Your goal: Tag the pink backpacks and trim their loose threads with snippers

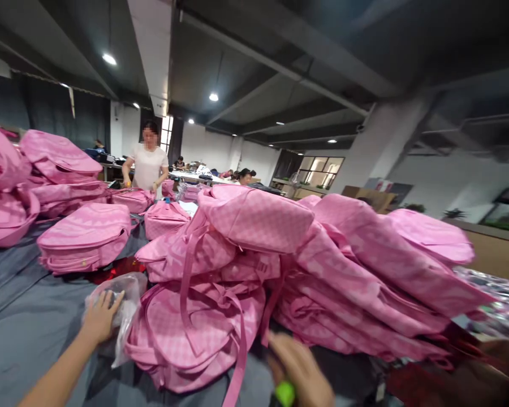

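My left hand (99, 316) lies on a crumpled clear plastic bag (129, 308), its fingers spread. What the bag contains is hard to make out. Blurred by motion, my right hand (299, 367) is closed around a tool with a bright green and dark handle (284, 392); its working end is hidden. Between my hands sits a pink backpack (190, 328) with its straps hanging loose. Another pink backpack (258, 217) with a checked bottom rests on top of the heap.
More pink backpacks are stacked at right (365, 265) and left (63, 152); a single backpack (85, 234) lies nearer. Red shiny material (116, 270) shows beyond the plastic. Grey cloth (34, 339) covers the table. A person (148, 164) stands across it, hands near bags. Clear packaging (498, 299) lies right.
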Motion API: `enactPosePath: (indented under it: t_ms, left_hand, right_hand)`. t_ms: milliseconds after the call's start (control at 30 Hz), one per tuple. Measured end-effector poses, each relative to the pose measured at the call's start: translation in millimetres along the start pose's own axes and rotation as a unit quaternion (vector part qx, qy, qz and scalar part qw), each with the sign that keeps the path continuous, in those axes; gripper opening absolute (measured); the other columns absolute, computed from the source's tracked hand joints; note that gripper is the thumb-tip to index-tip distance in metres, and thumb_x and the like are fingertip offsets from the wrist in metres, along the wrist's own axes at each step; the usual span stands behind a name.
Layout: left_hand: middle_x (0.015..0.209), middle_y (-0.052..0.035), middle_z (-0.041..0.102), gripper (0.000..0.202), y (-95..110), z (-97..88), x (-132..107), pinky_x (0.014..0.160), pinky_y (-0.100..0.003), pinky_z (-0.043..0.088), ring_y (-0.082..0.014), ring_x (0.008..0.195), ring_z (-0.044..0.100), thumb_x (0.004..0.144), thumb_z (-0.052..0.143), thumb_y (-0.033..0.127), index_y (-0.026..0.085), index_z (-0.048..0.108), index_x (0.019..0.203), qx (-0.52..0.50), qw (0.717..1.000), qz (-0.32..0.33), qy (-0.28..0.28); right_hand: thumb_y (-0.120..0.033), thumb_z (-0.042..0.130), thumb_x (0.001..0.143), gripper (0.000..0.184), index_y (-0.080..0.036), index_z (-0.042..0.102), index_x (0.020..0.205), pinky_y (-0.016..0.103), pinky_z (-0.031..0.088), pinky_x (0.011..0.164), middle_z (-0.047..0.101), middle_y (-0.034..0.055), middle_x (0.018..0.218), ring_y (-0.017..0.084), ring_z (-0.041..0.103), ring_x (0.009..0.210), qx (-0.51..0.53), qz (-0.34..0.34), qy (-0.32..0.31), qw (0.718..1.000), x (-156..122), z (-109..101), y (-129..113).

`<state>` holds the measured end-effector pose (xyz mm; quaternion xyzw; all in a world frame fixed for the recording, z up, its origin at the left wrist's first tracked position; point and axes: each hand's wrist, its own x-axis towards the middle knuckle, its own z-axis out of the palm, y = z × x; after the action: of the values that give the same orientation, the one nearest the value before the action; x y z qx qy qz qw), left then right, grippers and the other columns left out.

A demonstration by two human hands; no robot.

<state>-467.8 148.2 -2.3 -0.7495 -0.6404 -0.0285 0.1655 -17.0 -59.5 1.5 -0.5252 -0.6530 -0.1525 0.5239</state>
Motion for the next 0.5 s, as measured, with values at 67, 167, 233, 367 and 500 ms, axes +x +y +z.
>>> enactPosePath:
  t_ms: [67, 167, 233, 367, 500]
  left_hand:
    - [0.127, -0.0165, 0.067, 0.065, -5, -25.5, 0, 0.105, -0.067, 0.032, -0.0431, 0.125, 0.056, 0.055, 0.069, 0.018, 0.022, 0.068, 0.120, 0.022, 1.000, -0.015, -0.016]
    - [0.120, -0.0179, 0.070, 0.050, 9, -84.0, 1, 0.099, -0.069, 0.036, -0.0413, 0.115, 0.062, 0.073, 0.062, 0.025, 0.017, 0.066, 0.122, 0.036, 0.999, -0.017, -0.016]
    - [0.145, -0.0152, 0.052, 0.053, 48, -135.0, 10, 0.107, -0.052, 0.039, -0.0287, 0.133, 0.051, 0.090, 0.047, 0.029, 0.020, 0.049, 0.142, 0.016, 0.999, 0.030, 0.025]
    - [0.163, -0.0153, 0.023, 0.080, 181, -249.3, 51, 0.122, -0.047, 0.020, -0.0293, 0.152, 0.016, 0.089, 0.058, 0.051, 0.018, 0.026, 0.155, -0.105, 0.934, 0.201, 0.278]
    - [0.162, -0.0187, 0.020, 0.091, 293, -346.2, 115, 0.119, -0.049, 0.024, -0.0349, 0.150, 0.019, 0.084, 0.061, 0.061, 0.018, 0.024, 0.154, -0.196, 0.912, 0.194, 0.304]
  right_hand:
    - [-0.020, 0.063, 0.086, 0.051, -0.030, 0.057, 0.135, 0.044, 0.051, 0.100, 0.064, 0.0106, 0.126, 0.028, 0.061, 0.118, -0.007, -0.056, 0.095, 0.994, 68, -33, 11]
    - [-0.035, 0.062, 0.087, 0.046, -0.022, 0.058, 0.131, 0.045, 0.052, 0.094, 0.067, 0.0124, 0.120, 0.027, 0.065, 0.107, 0.109, 0.089, 0.080, 0.987, 134, -45, 38]
    - [-0.049, 0.062, 0.081, 0.051, -0.016, 0.061, 0.121, 0.043, 0.056, 0.078, 0.071, 0.0139, 0.107, 0.027, 0.068, 0.090, 0.215, 0.251, 0.045, 0.943, 136, -31, 57]
    - [-0.057, 0.072, 0.064, 0.061, -0.014, 0.066, 0.108, 0.041, 0.055, 0.070, 0.073, 0.0158, 0.099, 0.032, 0.069, 0.089, 0.330, 0.399, -0.009, 0.855, 79, 11, 76]
    - [-0.055, 0.079, 0.059, 0.064, -0.016, 0.068, 0.108, 0.042, 0.055, 0.078, 0.072, 0.0161, 0.108, 0.035, 0.067, 0.105, 0.434, 0.443, -0.055, 0.782, 23, 34, 80]
